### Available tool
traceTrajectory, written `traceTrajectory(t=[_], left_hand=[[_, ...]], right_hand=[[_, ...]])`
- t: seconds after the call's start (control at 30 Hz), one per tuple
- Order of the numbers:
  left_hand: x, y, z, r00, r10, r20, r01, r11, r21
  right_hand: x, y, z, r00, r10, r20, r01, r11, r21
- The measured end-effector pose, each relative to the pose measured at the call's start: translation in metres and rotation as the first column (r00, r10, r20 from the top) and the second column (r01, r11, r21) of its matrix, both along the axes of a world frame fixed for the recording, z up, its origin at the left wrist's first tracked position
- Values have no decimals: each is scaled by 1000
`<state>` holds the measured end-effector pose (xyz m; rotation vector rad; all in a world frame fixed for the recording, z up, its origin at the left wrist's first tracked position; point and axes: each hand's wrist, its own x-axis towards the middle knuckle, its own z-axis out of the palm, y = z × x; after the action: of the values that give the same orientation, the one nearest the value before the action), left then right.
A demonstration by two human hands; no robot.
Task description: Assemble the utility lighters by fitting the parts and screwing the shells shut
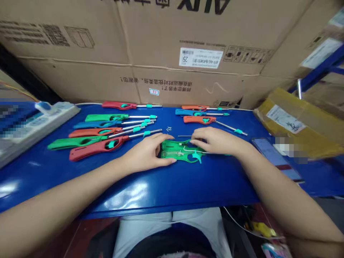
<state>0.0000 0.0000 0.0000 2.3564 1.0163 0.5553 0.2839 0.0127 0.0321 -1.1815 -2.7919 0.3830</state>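
An opened green lighter body [179, 152] lies flat on the blue table [172, 186], its inner parts and a teal trigger showing. My left hand [146, 152] rests on its left end, thumb and fingers curled around the handle. My right hand [215, 141] lies over its right end, fingers pressed down where a thin metal rod [184, 136] lies. Several long-nosed lighters in red, green and blue [107, 130] lie in a row to the left. Three more lighters [204, 114] lie behind my right hand.
Large cardboard boxes [172, 53] wall off the back of the table. A white power strip [40, 120] sits at the far left. A yellow wrapped parcel [295, 125] and a phone [276, 157] lie at the right. The table's front edge is near my lap.
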Motion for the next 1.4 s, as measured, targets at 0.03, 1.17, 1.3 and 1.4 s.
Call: traceTrajectory(t=[0.03, 1.17, 1.3, 1.4], left_hand=[[0, 0, 0, 1000, 2, -4, -2, 1000, 10], [8, 4, -11, 909, 198, 368, -208, 978, -12], [8, 7, -15, 878, 264, 399, -264, 963, -55], [7, 10, -14, 844, 312, 436, -306, 948, -85]], right_hand=[[-1, 0, 0, 1000, -16, -3, 16, 1000, 25], [-31, -23, -12, 996, -79, -49, 93, 803, 589], [-28, -23, -6, 996, 81, -41, -45, 835, 548], [-25, -24, -1, 987, 156, -40, -121, 883, 453]])
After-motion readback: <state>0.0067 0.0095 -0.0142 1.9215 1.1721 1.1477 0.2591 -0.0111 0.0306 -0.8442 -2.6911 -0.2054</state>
